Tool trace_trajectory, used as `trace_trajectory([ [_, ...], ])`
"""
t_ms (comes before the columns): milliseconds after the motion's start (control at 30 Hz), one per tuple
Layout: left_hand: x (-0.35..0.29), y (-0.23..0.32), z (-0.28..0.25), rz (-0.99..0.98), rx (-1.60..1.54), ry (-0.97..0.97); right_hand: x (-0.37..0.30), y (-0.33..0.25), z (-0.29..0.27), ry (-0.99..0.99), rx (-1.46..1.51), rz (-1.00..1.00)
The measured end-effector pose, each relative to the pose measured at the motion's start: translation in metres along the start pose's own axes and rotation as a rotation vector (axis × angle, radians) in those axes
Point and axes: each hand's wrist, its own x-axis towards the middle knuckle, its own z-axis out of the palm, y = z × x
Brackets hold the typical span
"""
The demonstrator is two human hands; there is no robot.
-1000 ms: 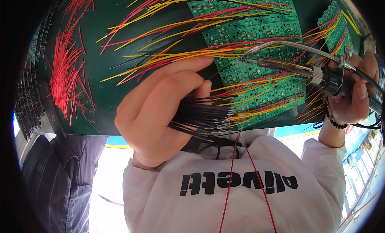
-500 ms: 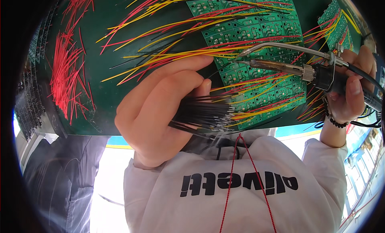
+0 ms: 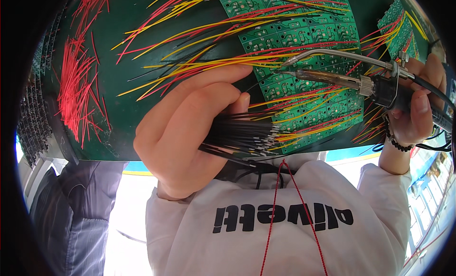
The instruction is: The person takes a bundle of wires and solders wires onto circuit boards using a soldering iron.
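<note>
1. The left hand (image 3: 190,119), centre left of the frame, is curled up, its fingers closed over a bundle of black wires (image 3: 240,136) whose bare ends fan out to the right; a thin dark wire runs from between its fingertips toward the middle of the frame
2. The right hand (image 3: 418,95), at the right edge, is wrapped around the handle of a soldering iron (image 3: 389,92), whose tip points left over the circuit board (image 3: 327,31) at upper centre; whether the tip touches the wire I cannot tell
3. A bent metal tube (image 3: 356,56) runs above the iron and ends just beside its tip, hiding a strip of the board
4. Yellow and red wires (image 3: 232,61) lie across the board in rows and stick out to the left; the left hand covers part of the lowest ones
5. A smaller board (image 3: 390,20) with wires sits at upper right, and a black cable (image 3: 434,89) passes over the right hand
6. A pile of red wires (image 3: 73,95) lies on the green table (image 3: 123,114) at upper left, near dark strips (image 3: 34,119) along the left edge
7. A white shirt (image 3: 285,247) and a red cord (image 3: 271,219) fill the lower centre
</note>
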Motion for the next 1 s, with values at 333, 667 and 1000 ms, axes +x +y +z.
trace_trajectory([
  [333, 0.0, 0.004, 0.001, -0.029, -0.005, -0.005, 0.002, -0.002, 0.01, -0.025, -0.036, -0.167],
  [667, 0.001, 0.011, -0.001, -0.058, 0.026, -0.038, -0.013, -0.005, -0.017, 0.185, -0.065, 0.121],
  [1000, -0.004, 0.008, -0.004, -0.144, -0.018, 0.105, -0.004, -0.01, -0.035, 0.424, -0.242, -0.039],
])
